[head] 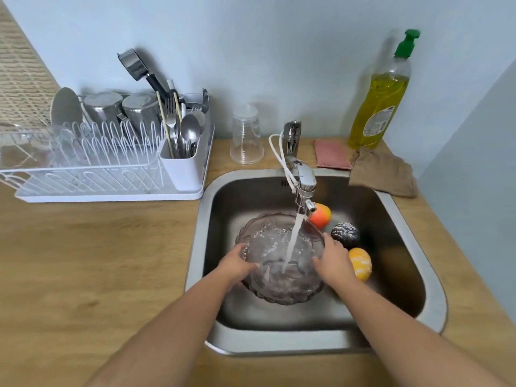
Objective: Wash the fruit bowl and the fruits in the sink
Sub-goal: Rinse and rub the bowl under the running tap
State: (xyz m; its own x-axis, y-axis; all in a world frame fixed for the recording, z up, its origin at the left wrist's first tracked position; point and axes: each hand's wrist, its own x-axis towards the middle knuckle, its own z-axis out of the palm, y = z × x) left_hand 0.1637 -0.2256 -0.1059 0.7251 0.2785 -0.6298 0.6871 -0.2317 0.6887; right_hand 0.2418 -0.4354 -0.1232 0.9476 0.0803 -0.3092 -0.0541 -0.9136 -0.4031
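A clear glass fruit bowl (282,286) sits tilted in the steel sink (430,277), under the running stream from the tap (303,180). My left hand (237,265) grips the bowl's left rim. My right hand (333,259) holds its right rim, with the thumb inside the bowl. Three fruits lie in the sink to the right of the bowl: a red-orange apple (321,215) at the back, a dark avocado (345,234) in the middle and an orange (360,263) nearest me, just behind my right wrist.
A white dish rack (92,169) with cups and cutlery stands on the wooden counter at the left. An upturned plastic cup (246,135) is behind the sink. A pink sponge (332,155), a brown cloth (384,173) and a dish soap bottle (382,99) are at the back right.
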